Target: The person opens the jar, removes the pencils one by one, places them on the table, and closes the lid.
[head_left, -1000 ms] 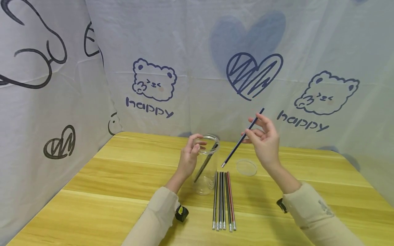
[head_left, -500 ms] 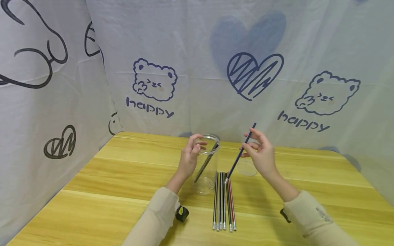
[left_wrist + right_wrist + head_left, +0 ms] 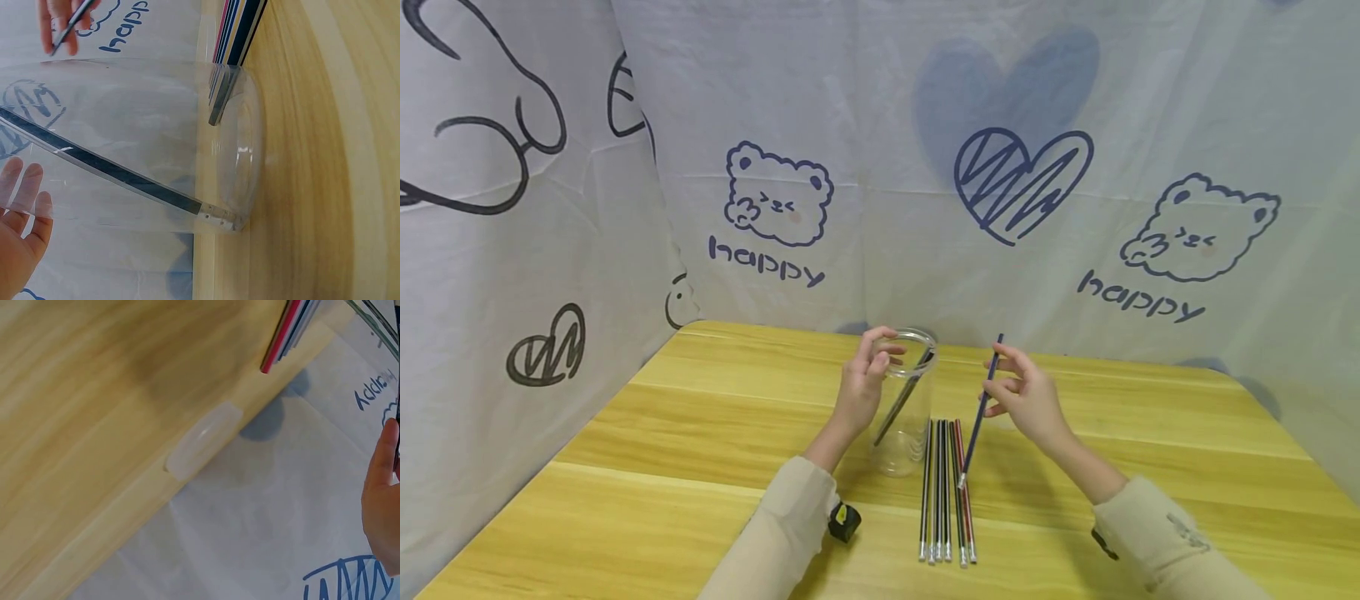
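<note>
My left hand [image 3: 861,387] grips a clear plastic jar [image 3: 901,458] near its rim, and the jar stands upright on the table. A dark pencil [image 3: 125,172] leans inside it, its silver end at the bottom. My right hand [image 3: 1028,404] pinches a dark blue pencil [image 3: 977,433] to the right of the jar. That pencil is tilted, its silver end pointing down over the row of pencils [image 3: 942,492]. Several black pencils and a red one make up this row, silver ends toward me. In the right wrist view, only part of my right hand [image 3: 382,506] shows.
A clear round lid [image 3: 203,440] lies on the wooden table [image 3: 700,467], mostly hidden behind my right hand in the head view. White cloth [image 3: 887,167] with printed bears and hearts hangs behind the table and at the left.
My right hand has moved down and left with the blue pencil, which is now steeper. The pencil's silver end has dropped over the row. My left hand and the jar have stayed put.
</note>
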The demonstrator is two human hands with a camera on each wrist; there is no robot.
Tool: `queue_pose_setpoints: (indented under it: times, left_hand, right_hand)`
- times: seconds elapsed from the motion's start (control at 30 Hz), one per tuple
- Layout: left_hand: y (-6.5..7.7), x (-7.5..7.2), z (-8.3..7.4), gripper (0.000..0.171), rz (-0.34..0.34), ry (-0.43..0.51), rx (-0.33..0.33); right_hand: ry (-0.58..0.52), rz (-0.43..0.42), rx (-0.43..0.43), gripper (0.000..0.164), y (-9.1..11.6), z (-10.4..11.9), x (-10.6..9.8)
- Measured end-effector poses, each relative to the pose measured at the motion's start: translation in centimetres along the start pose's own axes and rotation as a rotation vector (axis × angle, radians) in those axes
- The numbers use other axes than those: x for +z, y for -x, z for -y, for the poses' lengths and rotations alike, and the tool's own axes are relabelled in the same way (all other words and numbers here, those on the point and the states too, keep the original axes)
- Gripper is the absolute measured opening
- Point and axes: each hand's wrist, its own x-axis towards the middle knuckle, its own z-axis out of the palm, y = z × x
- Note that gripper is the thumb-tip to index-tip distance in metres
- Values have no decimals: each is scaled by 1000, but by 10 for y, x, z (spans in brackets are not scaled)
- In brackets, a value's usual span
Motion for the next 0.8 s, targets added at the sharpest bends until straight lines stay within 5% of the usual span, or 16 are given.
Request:
queue_pose_setpoints:
  times: [0.53,0.8]
  left_hand:
    - [0,1,-1,37,0,4,-7]
    - [0,1,0,47,1,13,-4]
  right_hand:
    - [79,147,248,60,7,-19,2]
    - [96,180,332,58,11,-24,6]
